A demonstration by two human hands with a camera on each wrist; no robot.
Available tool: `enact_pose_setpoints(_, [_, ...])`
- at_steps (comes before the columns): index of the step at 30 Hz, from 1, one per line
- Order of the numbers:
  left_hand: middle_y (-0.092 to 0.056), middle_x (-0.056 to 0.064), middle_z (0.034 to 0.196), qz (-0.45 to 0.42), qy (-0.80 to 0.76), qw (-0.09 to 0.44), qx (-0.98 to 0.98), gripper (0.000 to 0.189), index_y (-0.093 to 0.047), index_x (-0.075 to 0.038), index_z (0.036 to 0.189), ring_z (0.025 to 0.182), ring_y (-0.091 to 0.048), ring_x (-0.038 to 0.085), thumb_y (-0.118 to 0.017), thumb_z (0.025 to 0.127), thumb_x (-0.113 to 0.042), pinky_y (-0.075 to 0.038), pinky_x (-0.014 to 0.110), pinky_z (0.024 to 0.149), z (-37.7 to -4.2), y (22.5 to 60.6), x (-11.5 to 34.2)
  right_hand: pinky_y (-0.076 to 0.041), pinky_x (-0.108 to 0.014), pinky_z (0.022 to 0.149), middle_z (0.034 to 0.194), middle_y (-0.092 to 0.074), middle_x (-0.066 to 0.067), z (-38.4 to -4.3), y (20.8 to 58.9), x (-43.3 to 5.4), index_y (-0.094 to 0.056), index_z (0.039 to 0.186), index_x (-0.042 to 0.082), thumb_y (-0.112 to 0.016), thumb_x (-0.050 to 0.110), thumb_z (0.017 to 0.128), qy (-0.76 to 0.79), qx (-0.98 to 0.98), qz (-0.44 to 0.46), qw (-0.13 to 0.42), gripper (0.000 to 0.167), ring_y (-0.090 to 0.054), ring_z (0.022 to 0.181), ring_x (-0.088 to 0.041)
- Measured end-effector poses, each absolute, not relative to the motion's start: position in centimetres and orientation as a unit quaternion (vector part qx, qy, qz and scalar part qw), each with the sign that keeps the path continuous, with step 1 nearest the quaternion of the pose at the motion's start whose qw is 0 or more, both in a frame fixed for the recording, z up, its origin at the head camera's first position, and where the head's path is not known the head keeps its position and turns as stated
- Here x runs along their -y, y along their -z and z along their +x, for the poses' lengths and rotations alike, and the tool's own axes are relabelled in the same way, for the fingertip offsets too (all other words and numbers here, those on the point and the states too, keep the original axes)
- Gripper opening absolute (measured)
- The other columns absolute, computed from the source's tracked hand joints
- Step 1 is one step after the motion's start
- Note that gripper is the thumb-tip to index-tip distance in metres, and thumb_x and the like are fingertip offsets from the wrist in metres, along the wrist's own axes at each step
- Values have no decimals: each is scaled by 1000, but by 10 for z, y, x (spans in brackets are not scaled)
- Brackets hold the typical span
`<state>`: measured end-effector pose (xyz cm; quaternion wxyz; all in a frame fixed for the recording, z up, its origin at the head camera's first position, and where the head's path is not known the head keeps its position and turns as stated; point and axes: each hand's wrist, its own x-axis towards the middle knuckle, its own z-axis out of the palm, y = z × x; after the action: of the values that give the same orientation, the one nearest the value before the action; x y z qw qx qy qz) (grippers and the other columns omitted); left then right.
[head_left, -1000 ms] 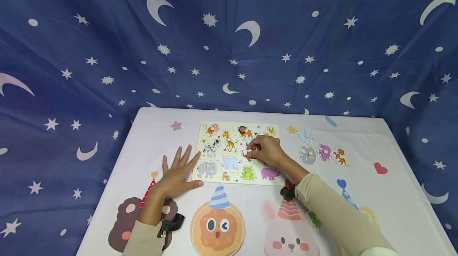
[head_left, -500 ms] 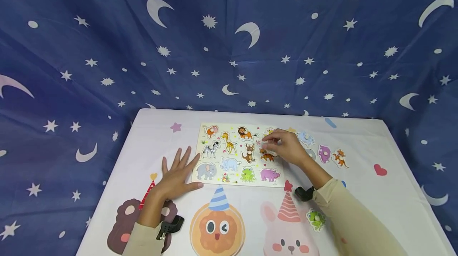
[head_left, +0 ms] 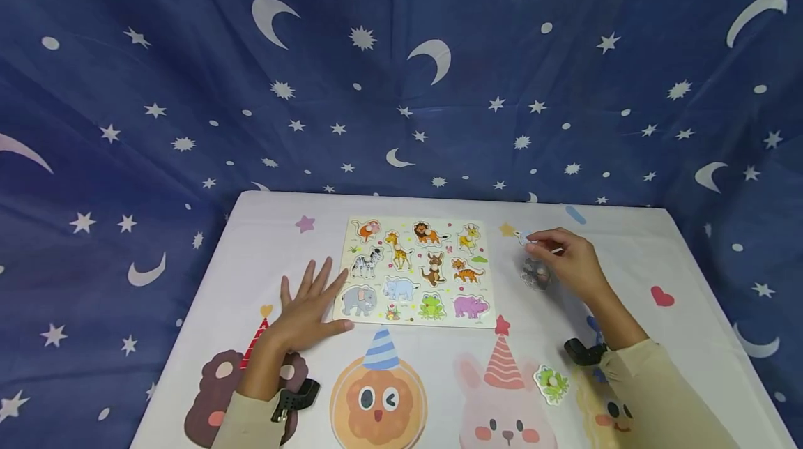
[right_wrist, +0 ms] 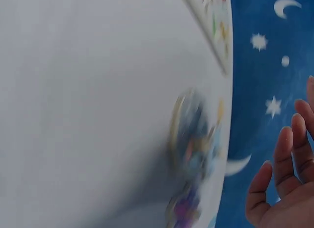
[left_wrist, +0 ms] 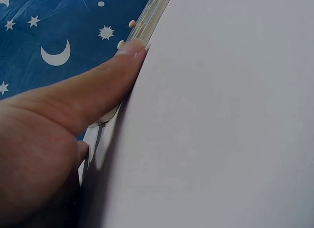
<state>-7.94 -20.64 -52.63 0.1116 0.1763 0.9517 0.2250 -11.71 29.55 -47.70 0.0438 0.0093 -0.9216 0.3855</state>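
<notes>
Left hand (head_left: 310, 313) lies at the lower left of a pale, rectangular puzzle board printed with animals (head_left: 395, 223), fingers spread, thumb against its edge. Board sits flat on the white cartoon-printed tablecloth (head_left: 251, 254), small pale knobs (left_wrist: 132, 24) standing up from its face. Right hand (head_left: 567, 261) is well apart from the left, over the loose pieces right of the board. Its fingers are loosely bent and separated; cannot tell whether a fingertip touches the light-blue piece (head_left: 521, 237) just beside them, mostly hidden. Grey elephant piece (head_left: 535, 273) lies just below that hand as I see it; purple piece (right_wrist: 184, 208) blurred, next to the elephant. Green frog-shaped piece (head_left: 552, 385) lies alone, nearer the person. Behind the table hangs a dark-blue cloth with white moons and stars (head_left: 351, 3).
</notes>
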Motion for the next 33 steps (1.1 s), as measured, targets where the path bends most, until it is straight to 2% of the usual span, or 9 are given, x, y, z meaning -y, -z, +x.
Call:
enact_pose_setpoints(4, [-4,12,174,175,-228,118,-951,99,-25,-26,164,158,6,44,-73,84,-62,15,78,113,-79,526,207,-54,-22,59,103,-69,-9,-103,481,-319,-74,121,11,-71,40,96,-369,927,-39,49,38,-59,85,-10])
enact_pose_setpoints(7, [-4,11,174,174,-227,124,-950,99,-25,-27,164,159,6,43,-72,85,-62,14,77,113,-79,526,206,-52,-17,61,104,-68,-9,-93,482,-336,-73,122,11,-70,43,96,-359,929,-72,57,41,-57,87,-7])
enact_pose_setpoints(9, [-4,11,174,174,-228,125,-950,99,-25,-27,164,159,6,43,-73,84,-62,14,77,113,-79,526,205,-53,-18,59,102,-68,-8,-89,485,-348,-73,122,11,-69,45,96,-357,927,-92,63,43,-59,82,-9])
enact_pose_setpoints(14, [-4,11,174,173,-228,123,-950,99,-26,-27,163,159,6,43,-74,84,-61,14,77,113,-79,526,204,-52,-18,57,105,-67,-9,-84,495,-371,-72,124,11,-68,51,95,-348,925,-145,56,50,-57,84,-16])
enact_pose_setpoints(16, [-4,11,174,172,-226,123,-951,99,-25,-27,163,159,6,43,-73,84,-62,14,77,113,-79,526,204,-51,-15,58,109,-67,-11,-82,497,-377,-71,125,10,-68,53,94,-338,926,-162,46,53,-54,86,-13])
enact_pose_setpoints(21, [-3,10,174,170,-222,123,-952,99,-25,-28,164,159,6,43,-73,84,-62,15,77,114,-78,527,205,-52,-11,61,108,-73,-20,-77,503,-389,-72,122,4,-69,48,95,-326,931,-157,40,52,-58,75,1])
enact_pose_setpoints(24, [-3,10,174,171,-223,122,-952,99,-24,-28,164,159,7,42,-73,84,-63,15,76,114,-78,528,205,-52,-9,63,103,-76,-16,-74,507,-395,-72,118,3,-71,45,95,-337,929,-151,37,49,-60,72,7])
enact_pose_setpoints(28, [-3,10,174,172,-227,122,-951,99,-25,-28,164,159,7,42,-72,84,-63,15,77,113,-79,528,206,-52,-10,62,95,-77,-8,-73,512,-402,-74,116,4,-74,46,92,-337,928,-152,39,49,-61,70,7])
enact_pose_setpoints(33, [-3,11,174,174,-227,120,-951,99,-25,-27,164,159,7,43,-73,84,-61,15,78,113,-80,529,208,-47,-13,60,96,-77,-15,-75,515,-404,-75,114,5,-76,47,90,-300,944,-132,43,48,-57,70,6])
